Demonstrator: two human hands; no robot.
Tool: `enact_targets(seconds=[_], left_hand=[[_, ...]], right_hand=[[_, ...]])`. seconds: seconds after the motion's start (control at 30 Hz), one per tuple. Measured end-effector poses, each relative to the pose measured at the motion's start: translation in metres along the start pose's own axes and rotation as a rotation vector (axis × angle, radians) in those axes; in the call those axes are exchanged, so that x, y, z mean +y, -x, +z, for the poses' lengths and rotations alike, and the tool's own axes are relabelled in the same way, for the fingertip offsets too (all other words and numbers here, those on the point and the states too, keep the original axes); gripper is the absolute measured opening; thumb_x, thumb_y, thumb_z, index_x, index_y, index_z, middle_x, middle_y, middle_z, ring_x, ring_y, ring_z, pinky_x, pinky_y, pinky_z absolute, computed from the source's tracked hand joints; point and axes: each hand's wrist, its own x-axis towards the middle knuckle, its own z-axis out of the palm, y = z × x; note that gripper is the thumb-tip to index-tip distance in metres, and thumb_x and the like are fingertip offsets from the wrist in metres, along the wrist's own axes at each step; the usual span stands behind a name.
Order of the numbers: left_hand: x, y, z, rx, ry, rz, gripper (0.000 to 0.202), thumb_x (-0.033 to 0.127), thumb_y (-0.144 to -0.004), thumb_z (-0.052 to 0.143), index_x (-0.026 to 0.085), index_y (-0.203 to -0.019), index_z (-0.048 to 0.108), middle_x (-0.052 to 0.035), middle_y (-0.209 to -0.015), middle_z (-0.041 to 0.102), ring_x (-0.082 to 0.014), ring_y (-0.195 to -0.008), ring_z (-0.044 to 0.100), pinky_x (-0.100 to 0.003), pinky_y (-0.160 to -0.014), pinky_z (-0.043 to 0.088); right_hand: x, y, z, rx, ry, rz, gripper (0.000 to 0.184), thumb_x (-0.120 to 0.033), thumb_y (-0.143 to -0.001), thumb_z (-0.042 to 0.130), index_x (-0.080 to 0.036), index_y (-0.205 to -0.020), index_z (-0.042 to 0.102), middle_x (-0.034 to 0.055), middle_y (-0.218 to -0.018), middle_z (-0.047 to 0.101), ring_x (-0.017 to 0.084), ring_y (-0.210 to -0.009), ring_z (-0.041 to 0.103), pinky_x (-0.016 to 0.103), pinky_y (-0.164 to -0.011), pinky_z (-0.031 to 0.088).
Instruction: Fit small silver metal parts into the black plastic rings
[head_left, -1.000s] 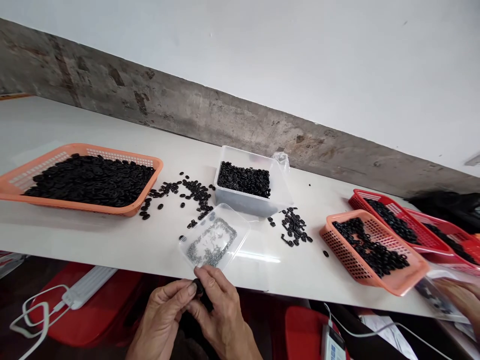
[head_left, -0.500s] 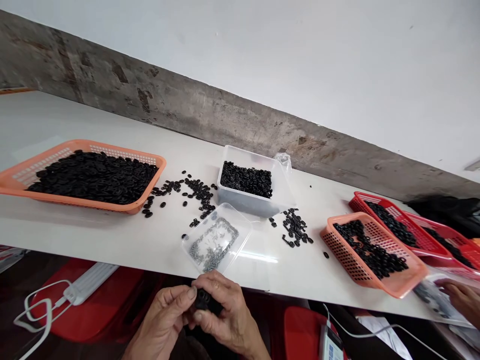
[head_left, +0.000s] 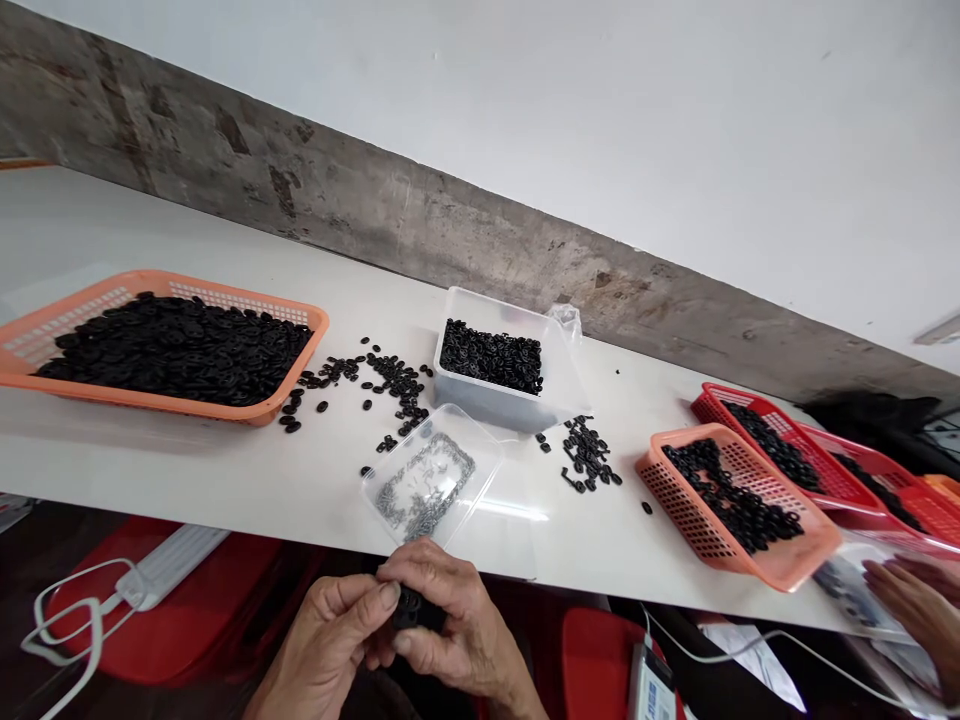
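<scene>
My right hand (head_left: 463, 625) grips a small black plastic piece (head_left: 409, 608) with round details, just off the table's front edge. Pressed against the same piece are the thumb and fingers of my left hand (head_left: 334, 635), closed in a pinch; whether a smaller part lies between them is hidden. Right in front of my hands, a clear shallow tray (head_left: 491, 455) holds many tiny silvery metal parts (head_left: 429, 520). Behind it stands a translucent white bin (head_left: 480, 405) full of small black parts (head_left: 491, 357).
Loose black oval pieces (head_left: 397, 380) lie left of the bin, and more black parts (head_left: 589, 455) lie to its right. An orange basket (head_left: 262, 412) of black ovals is at left. Another orange basket (head_left: 697, 530) and red baskets (head_left: 709, 405) stand right, near a co-worker's hands (head_left: 911, 600).
My hands stay together on the black piece, with the fingers shifted slightly. At the right, the co-worker's hands have moved further into view over a plastic bag. The view has turned a little.
</scene>
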Motion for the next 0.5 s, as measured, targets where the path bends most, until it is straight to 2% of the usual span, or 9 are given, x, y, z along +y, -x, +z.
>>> enact_targets(seconds=[0.27,0.5], left_hand=[[-0.0061,-0.0005,-0.0040,0.002,-0.049,0.061,0.034,0.043,-0.068,0.074,0.016,-0.051,0.067,0.0018,-0.046,0.052,-0.0115,-0.050,0.040,-0.024,-0.052,0.033],[-0.0014,-0.0013,-0.0051,-0.061,-0.113,0.063,0.038,0.045,-0.069,0.072,0.016,-0.047,0.063,0.0016,-0.045,0.050,-0.0123,-0.049,0.040,-0.026,-0.052,0.032]], right_hand=[[0.0043,0.0013,0.0074,0.101,-0.026,-0.058,0.043,-0.049,-0.087,0.056,-0.017,-0.114,0.063,0.0095,-0.085,0.066,0.020,-0.080,0.061,0.033,-0.075,0.051],[0.0042,0.0023,0.0071,0.107,-0.019,-0.088,0.042,-0.048,-0.087,0.056,-0.015,-0.112,0.064,0.0103,-0.085,0.067,0.020,-0.080,0.062,0.033,-0.076,0.051]])
